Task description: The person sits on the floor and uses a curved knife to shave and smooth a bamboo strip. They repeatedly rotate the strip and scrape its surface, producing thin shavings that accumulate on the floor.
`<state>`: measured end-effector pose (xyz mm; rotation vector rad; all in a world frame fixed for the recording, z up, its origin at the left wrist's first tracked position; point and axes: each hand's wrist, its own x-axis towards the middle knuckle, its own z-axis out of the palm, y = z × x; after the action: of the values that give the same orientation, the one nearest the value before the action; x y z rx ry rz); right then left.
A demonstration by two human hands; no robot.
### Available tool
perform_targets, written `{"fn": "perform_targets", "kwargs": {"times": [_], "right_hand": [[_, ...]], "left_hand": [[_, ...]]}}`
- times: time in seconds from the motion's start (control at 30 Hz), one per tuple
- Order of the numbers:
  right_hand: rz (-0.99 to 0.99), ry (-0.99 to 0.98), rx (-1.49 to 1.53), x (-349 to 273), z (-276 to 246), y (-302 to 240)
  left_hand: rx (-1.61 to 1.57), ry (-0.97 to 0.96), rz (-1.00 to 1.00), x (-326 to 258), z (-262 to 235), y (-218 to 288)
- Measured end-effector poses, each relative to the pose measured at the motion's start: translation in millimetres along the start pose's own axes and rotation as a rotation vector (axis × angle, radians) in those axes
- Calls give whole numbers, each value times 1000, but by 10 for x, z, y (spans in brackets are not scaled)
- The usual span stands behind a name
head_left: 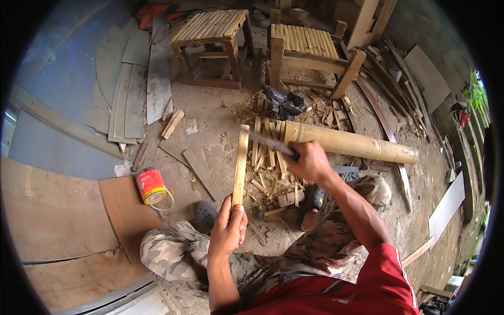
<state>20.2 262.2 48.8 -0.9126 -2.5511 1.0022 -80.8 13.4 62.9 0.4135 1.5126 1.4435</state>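
My left hand (227,231) is closed round the lower end of a split bamboo strip (240,167), which stands nearly upright in front of me. In my right hand (310,163) is the handle of a machete (270,143). Its dark blade, a little blurred, points left and reaches the strip near its top end; whether it touches or cuts in I cannot tell. Just beyond my right hand lies a thick bamboo pole (346,140) on the ground. Several more bamboo strips (271,149) rest in a pile beside the pole's left end.
Two bamboo-topped stools (210,26) (304,41) stand at the back. A black plastic bag (284,104) sits before them. A red and yellow can (151,185) lies left, near wooden boards (65,210). Wood scraps (338,116) litter the ground; a mallet-like wooden block (290,198) lies between my feet.
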Motion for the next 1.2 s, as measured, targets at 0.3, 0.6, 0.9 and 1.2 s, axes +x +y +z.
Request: {"fn": "perform_targets", "kwargs": {"times": [0.3,0.6,0.9,1.2], "right_hand": [[-220,-192,-345,-37,400,39],[133,-198,-239,166,311,252],[137,-222,-403,314,227,486],[212,136,-343,588,70,976]], "left_hand": [[22,13,-9,-27,64,-89],[23,46,-29,-36,-7,-114],[34,35,-70,-50,38,-62],[-47,-90,25,-116,21,-26]]}}
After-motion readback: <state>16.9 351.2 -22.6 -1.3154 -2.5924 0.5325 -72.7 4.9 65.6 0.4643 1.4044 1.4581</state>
